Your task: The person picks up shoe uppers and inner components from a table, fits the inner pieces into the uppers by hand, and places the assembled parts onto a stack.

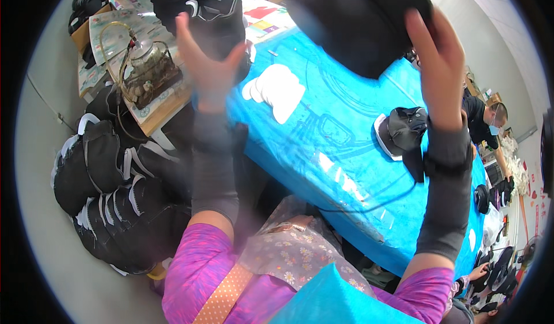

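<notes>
Above the far end of the bench [346, 168], which is draped in a bright blue printed cloth, the right hand [440, 64] is raised with its grip clamped on a large black padded fabric piece [358, 21]; the fingers run up the piece's right edge and the thumb is hidden behind it. That piece hangs in the air over the cloth, touching nothing but the hand. Over the bench's left edge the left hand [210, 64] is lifted too, blurred, its grip apart with fingers spread and nothing in it; just behind it is a black shoe upper with white trim [216, 15], and whether the fingertips touch it cannot be told. Both forearms wear grey sleeves over pink patterned ones.

On the cloth, near the left edge, lies a fanned stack of white oval insole-shaped pieces [277, 90]. Toward the right edge rests a black cap-like piece on a white base [401, 130], with a thin black cord [369, 200] trailing along the near edge. Beyond the left edge, a wooden side table carries a glass kettle with a wire handle [144, 64]. Down on the floor to the left sits a heap of black shoe uppers with white straps [109, 191]. At the far right another person in dark clothes [485, 122] bends over work
</notes>
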`<control>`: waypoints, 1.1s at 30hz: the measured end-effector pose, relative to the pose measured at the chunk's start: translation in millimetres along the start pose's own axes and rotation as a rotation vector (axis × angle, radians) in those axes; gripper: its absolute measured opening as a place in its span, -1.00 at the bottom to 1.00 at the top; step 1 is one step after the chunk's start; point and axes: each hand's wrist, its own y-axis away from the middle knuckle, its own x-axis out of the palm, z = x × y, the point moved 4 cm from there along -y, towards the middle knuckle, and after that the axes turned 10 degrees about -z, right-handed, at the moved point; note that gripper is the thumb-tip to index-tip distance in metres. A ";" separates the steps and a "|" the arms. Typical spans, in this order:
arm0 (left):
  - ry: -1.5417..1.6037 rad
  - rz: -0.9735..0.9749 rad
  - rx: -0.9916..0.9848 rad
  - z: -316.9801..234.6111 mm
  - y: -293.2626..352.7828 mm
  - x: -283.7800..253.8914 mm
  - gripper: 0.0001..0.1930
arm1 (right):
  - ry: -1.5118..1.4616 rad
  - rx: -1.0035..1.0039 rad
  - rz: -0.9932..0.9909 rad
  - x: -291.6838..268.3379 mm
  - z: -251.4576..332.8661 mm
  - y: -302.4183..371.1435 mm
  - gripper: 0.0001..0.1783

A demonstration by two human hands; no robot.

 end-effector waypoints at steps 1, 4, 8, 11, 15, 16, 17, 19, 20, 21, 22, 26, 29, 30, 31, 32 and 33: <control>-0.143 0.027 -0.082 25.2 -1.8 7.4 0.27 | -0.118 -0.102 0.034 14.9 -4.6 -23.1 -0.62; -0.342 0.107 -0.090 79.1 10.7 8.9 0.21 | -0.142 -0.260 0.085 104.7 15.5 -71.1 -0.73; -0.293 0.133 -0.134 82.7 16.5 19.5 -0.03 | -0.013 -0.542 0.049 200.7 -9.1 -103.3 -0.68; -0.266 0.127 -0.172 73.8 11.6 13.0 -0.10 | 0.051 -0.601 0.259 256.0 -19.6 -97.0 -0.67; -0.204 0.153 -0.155 71.2 2.5 12.5 -0.23 | 0.244 -0.729 0.062 278.7 -37.2 -92.4 -0.63; -0.255 0.194 -0.105 76.1 4.5 6.4 -0.20 | 0.167 -0.626 0.148 280.3 -35.5 -92.1 -0.60; -0.268 0.202 -0.115 86.2 4.6 -8.7 -0.20 | 0.054 -0.569 0.274 274.3 -35.7 -88.5 -0.65; -0.148 0.525 -0.292 119.9 -7.7 -39.2 -0.33 | -0.129 -0.184 0.273 269.2 -26.1 -80.8 -0.56; -0.233 0.517 -0.460 134.0 -27.1 -48.6 -0.43 | -0.104 -0.186 0.257 263.6 -32.1 -86.2 -0.56; -0.329 0.519 -0.639 139.5 -47.9 -56.6 -0.52 | -0.009 -0.227 -0.002 255.7 -40.6 -90.1 -0.52; -0.267 0.390 -0.511 123.6 -76.3 -50.0 -0.49 | 0.078 -0.265 -0.250 251.7 -47.7 -89.5 -0.48; 0.006 0.522 -0.140 120.4 -181.7 25.7 -0.51 | -0.559 0.252 0.147 305.9 -61.3 -98.2 -0.49; -0.358 0.985 -0.175 94.3 -170.3 119.4 -0.64 | 0.447 -0.528 0.229 324.3 -115.5 -120.8 -0.66; -0.638 1.276 -0.226 105.9 -154.7 128.6 -0.71 | 0.449 -0.516 0.233 328.6 -122.2 -123.3 -0.66; -0.677 1.285 -0.240 142.4 -148.7 122.0 -0.71 | 0.681 -0.772 0.338 354.3 -112.2 -111.8 -0.69; -0.799 1.378 0.183 194.7 -146.0 99.9 -0.74 | 0.876 -1.046 0.421 390.0 -91.5 -91.6 -0.73; -0.882 1.466 0.627 233.7 -146.0 75.8 -0.74 | 0.801 -1.051 0.405 419.1 -71.9 -80.9 -0.73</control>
